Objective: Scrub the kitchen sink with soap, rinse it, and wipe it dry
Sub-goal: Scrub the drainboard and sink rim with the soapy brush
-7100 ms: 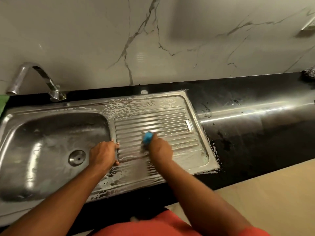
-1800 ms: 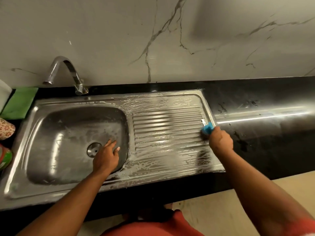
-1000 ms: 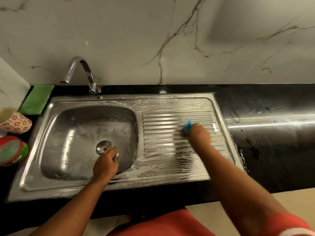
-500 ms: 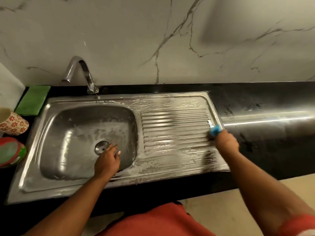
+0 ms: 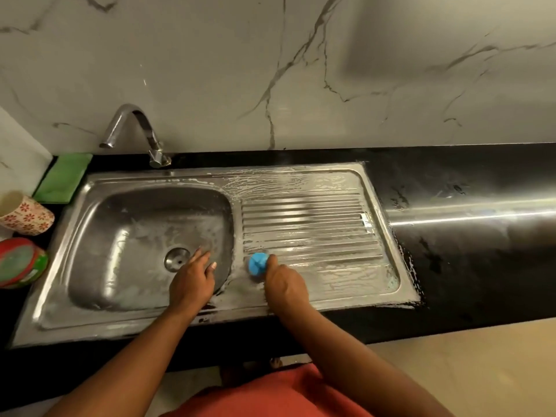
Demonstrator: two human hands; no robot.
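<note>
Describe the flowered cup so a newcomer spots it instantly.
Find the steel sink, then look off its left end on the black counter. The cup sits there between a green cloth behind and a red-and-green container in front. It alone is pale with red flowers.

The right hand (image 5: pixel 285 285) gripped a blue scrubber (image 5: pixel 258 263) on the soapy drainboard (image 5: pixel 316 224), near the basin (image 5: pixel 132 236). The left hand (image 5: pixel 192 281) rested with straight fingers at the basin's near right edge.
</note>
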